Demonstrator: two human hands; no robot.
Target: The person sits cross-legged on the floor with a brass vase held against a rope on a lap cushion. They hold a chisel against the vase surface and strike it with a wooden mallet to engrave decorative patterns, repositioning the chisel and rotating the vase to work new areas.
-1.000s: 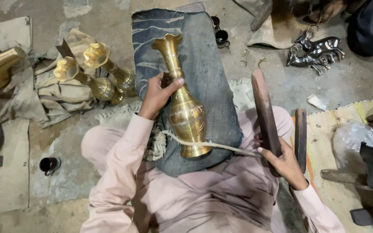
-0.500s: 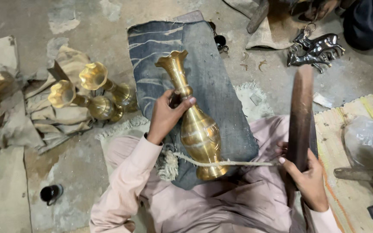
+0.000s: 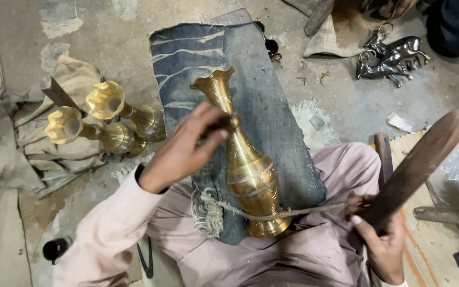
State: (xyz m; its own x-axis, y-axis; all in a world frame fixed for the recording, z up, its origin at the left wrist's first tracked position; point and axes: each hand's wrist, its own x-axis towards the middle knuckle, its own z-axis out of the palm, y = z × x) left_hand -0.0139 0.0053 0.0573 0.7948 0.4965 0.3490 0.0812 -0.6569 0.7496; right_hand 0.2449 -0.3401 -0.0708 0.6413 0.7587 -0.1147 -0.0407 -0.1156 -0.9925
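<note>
Brass vase (image 3: 251, 175) lying tilted on dark blue cloth (image 3: 272, 106) spread over lap, flared mouth pointing away toward floor, foot nearest body. Cloth presumably there to cushion metal and protect pale trousers (image 3: 341, 170).

Left hand (image 3: 184, 146) curled over slender neck just below mouth, fingers closed round it; grip looks meant to steady piece. Forearm in pale sleeve crossing in from lower left, wrist bent down.

Cord (image 3: 293, 212) wrapped round narrow part above foot, running taut toward right hand (image 3: 381, 242); frayed end bunched at left of vase.

Right hand clenched on end of long dark wooden stick (image 3: 426, 154), raised and slanting up to right, motion-blurred.

Two more brass vases (image 3: 102, 119) resting on rags at left, well apart.
</note>
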